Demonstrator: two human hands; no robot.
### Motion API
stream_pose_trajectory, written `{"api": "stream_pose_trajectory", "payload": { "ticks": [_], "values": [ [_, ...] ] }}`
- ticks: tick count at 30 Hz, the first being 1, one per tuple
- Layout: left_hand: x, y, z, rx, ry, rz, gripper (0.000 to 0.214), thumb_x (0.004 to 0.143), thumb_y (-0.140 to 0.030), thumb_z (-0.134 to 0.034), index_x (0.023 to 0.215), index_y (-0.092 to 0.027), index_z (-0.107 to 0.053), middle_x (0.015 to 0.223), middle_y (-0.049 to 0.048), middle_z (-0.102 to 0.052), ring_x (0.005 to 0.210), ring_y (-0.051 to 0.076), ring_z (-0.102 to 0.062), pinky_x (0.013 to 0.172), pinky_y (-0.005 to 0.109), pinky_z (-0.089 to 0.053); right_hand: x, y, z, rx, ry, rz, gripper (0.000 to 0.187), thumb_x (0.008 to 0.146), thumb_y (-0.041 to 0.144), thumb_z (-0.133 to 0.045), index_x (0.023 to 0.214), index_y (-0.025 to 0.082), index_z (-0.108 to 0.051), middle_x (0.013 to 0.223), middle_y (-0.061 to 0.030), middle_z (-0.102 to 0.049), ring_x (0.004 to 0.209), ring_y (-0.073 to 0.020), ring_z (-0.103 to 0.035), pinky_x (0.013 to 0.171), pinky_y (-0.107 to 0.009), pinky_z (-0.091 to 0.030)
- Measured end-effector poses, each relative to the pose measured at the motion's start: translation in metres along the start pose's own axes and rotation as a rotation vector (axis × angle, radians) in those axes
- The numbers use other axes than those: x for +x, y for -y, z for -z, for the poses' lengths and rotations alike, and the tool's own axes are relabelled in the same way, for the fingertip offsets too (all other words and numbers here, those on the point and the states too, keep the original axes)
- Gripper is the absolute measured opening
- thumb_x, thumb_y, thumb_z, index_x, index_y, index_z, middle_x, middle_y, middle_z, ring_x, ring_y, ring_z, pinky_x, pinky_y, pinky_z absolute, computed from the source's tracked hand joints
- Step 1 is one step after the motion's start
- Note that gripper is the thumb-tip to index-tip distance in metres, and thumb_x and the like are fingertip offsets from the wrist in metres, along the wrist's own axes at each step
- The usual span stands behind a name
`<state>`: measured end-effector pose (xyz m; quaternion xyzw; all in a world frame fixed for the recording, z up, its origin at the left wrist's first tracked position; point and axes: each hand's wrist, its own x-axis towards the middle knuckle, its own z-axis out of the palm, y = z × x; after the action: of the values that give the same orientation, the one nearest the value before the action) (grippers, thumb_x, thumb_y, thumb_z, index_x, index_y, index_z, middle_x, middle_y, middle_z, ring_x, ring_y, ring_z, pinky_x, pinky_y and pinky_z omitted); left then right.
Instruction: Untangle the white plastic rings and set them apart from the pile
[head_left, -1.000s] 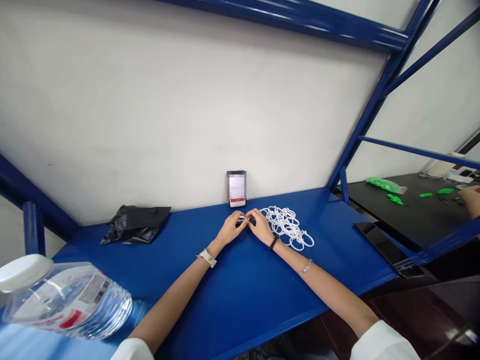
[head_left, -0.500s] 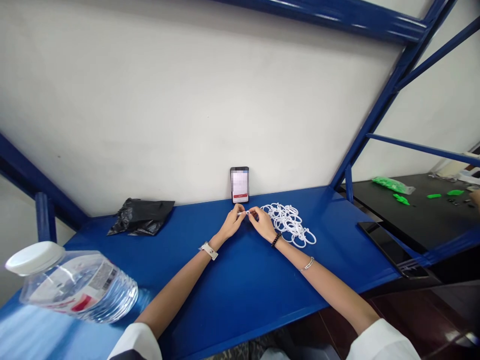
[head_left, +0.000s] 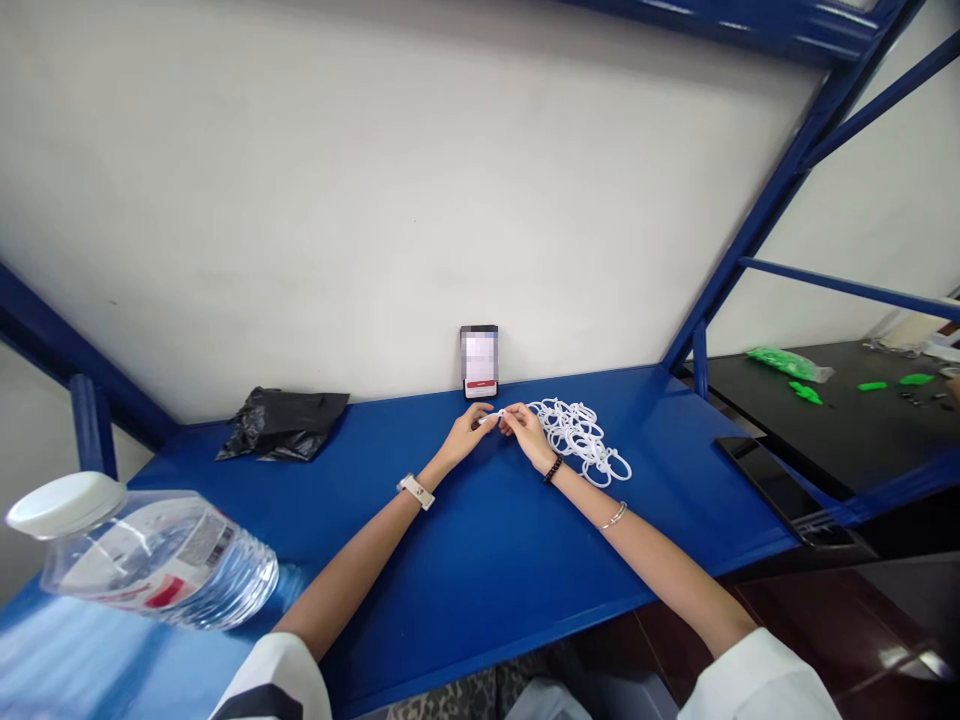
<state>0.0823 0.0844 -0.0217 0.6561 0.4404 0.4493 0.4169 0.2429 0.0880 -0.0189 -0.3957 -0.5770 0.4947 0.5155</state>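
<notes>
So both hands meet out in front, pretty much fingertip to fingertip over the blue tabletop (head_left: 480,570), and there's a small white piece (head_left: 491,415) caught between them. Left hand (head_left: 459,436) has it pinched narrow, thumb against finger, and right hand (head_left: 531,438) looks like a tight pinch too, at the other end. Fingers cover most of it, so I can't tell its full shape, but tbh I'd guess it's a ring like the loose ones

The bit you can see runs roughly side to side, from one pinch to the other, right end a touch further from the body. So it lies to the right of the left fingertips and to the left of the right ones, neither hand really nearer

The pile of white rings (head_left: 579,432) is a different story: it's just beside the right hand, on its outer side, so that hand is clearly closer. Smartphone (head_left: 480,360) stands propped by the wall (head_left: 337,200), just beyond the fingertips
</notes>
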Motion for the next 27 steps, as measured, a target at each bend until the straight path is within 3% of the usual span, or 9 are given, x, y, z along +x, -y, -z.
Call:
{"api": "stream_pose_trajectory", "payload": {
  "ticks": [13, 27],
  "values": [
    [0.001, 0.000, 0.000, -0.145, -0.011, 0.038, 0.051, 0.070, -0.049, -0.072, 0.106, -0.014, -0.062, 0.097, 0.0082, -0.071, 0.090, 0.020, -0.066, 0.083, 0.033, -0.051, -0.001, 0.004, 0.003, 0.092, 0.011, -0.068, 0.039, 0.071, 0.057, -0.068, 0.081, 0.020, -0.060, 0.070, -0.0005, -0.063, 0.067, -0.0154, -0.059, 0.067, -0.030, -0.045],
    [-0.003, -0.009, -0.002, -0.079, -0.038, -0.022, 0.049, 0.074, -0.053, -0.067, 0.101, -0.012, -0.067, 0.091, 0.0085, -0.072, 0.082, 0.019, -0.066, 0.074, 0.029, -0.051, -0.002, 0.003, 0.005, 0.109, 0.033, -0.024, 0.035, 0.074, 0.054, -0.068, 0.084, 0.022, -0.057, 0.074, 0.0003, -0.061, 0.070, -0.0156, -0.057, 0.066, -0.030, -0.043]
  ]
}}
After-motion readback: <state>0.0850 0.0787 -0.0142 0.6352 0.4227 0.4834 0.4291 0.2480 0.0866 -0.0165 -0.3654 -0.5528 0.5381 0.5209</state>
